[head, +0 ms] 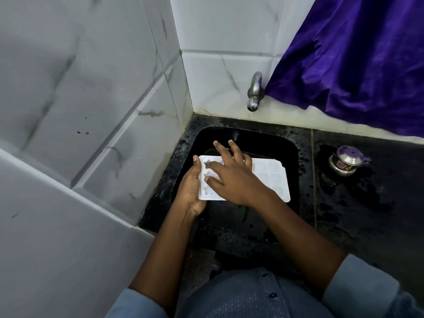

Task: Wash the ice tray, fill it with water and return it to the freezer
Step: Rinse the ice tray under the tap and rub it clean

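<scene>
A white plastic ice tray (273, 177) lies flat over the black sink (291, 152), cavities facing up. My left hand (191, 191) grips the tray's left short edge, thumb along the top of the rim. My right hand (231, 177) rests across the tray's left half with fingers spread, fingertips in the cavities. The steel tap (254, 92) juts from the tiled wall above the sink's far edge; I see no water running from it.
Wet black stone counter (358, 203) surrounds the sink. A small steel pot with a purple lid (347, 160) stands on it to the right. A purple curtain (358, 60) hangs at the back right. White marble-look tiled walls (91, 88) close in the left and back.
</scene>
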